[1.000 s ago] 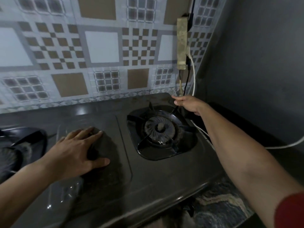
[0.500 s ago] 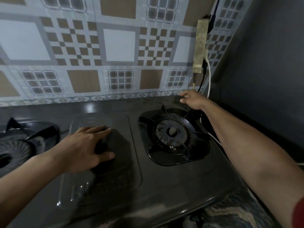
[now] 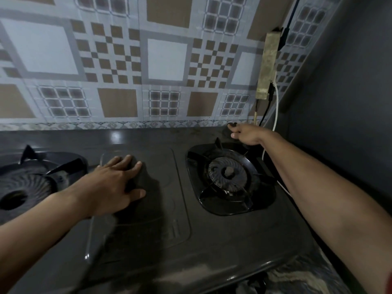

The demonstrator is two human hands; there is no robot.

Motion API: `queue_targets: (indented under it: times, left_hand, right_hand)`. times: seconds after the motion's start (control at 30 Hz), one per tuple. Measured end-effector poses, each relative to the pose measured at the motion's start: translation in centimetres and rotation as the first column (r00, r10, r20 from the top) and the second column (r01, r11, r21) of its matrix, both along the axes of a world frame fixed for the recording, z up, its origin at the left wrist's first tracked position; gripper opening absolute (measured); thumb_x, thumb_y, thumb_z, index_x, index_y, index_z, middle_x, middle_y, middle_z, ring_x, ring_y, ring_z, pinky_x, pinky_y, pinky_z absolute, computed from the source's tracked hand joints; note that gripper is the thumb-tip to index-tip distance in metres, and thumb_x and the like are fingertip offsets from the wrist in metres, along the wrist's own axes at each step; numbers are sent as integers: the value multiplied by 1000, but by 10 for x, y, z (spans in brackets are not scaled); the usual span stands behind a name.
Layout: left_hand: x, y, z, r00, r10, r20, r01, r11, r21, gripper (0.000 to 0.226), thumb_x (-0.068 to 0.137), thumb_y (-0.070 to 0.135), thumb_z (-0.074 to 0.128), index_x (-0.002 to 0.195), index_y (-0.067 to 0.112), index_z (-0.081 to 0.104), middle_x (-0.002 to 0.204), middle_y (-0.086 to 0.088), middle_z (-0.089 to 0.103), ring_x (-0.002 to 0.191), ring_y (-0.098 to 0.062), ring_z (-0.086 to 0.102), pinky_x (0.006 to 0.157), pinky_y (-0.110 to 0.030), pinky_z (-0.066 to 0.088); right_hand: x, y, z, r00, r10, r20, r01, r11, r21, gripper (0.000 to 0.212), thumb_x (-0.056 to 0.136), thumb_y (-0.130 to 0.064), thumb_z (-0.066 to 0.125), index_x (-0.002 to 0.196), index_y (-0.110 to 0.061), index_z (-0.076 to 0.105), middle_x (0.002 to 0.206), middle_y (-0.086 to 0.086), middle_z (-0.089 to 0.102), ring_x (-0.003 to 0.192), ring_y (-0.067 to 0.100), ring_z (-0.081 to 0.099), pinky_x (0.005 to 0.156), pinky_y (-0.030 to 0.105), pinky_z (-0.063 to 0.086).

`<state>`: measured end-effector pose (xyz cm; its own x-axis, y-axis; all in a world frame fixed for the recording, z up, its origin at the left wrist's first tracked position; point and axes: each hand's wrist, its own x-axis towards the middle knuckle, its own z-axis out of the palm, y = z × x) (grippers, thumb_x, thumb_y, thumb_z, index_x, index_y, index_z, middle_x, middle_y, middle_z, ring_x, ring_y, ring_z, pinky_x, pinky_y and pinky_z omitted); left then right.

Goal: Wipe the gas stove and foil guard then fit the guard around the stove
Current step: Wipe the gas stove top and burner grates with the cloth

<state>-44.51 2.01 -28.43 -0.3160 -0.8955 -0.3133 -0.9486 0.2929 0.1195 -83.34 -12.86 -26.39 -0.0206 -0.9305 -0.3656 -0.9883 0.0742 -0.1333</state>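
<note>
The dark two-burner gas stove [image 3: 212, 240] fills the lower view. Its right burner [image 3: 228, 174] and left burner [image 3: 25, 183] are both bare. Behind it the foil guard [image 3: 118, 66], printed with a tile pattern, stands upright against the wall. My left hand [image 3: 112, 183] lies flat on the stove's centre panel with the fingers spread; the dark patch under it may be shadow or a cloth. My right hand [image 3: 246, 134] reaches to the back right corner, fingers curled where the guard's bottom edge meets the stove. What it grips is hidden.
A grimy power strip [image 3: 267, 66] hangs on the wall at the right, with a white cable [image 3: 275, 111] and a black cable dropping behind the stove. A grey side wall [image 3: 343, 102] closes the right. Patterned cloth [image 3: 297, 279] lies below the stove's front right corner.
The view has swung left and closer, bringing the left burner into sight. Both hands stay at the same spots on the stove; the right hand has edged nearer the guard's bottom edge.
</note>
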Motion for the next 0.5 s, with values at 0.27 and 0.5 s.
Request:
queue_targets:
  times: [0.27, 0.5]
  left_hand:
    - [-1, -2, -3, 1000, -17, 27, 16, 999, 36, 87, 91, 68, 37, 157, 31, -5, 165, -3, -12, 152, -26, -9, 122, -49, 7]
    - [1, -4, -5, 1000, -23, 21, 22, 999, 40, 86, 91, 68, 37, 157, 30, -5, 166, -3, -12, 152, -27, -9, 122, -50, 8]
  right_hand:
    - [57, -17, 12, 982, 141, 122, -150, 987, 65, 52, 103, -14, 50, 150, -32, 37, 162, 2, 23, 148, 25, 20, 116, 33, 17]
    - [127, -27, 16, 966, 248, 76, -258, 951, 168, 60, 103, -13, 48, 154, -34, 24, 163, -2, 18, 149, 24, 19, 115, 32, 19]
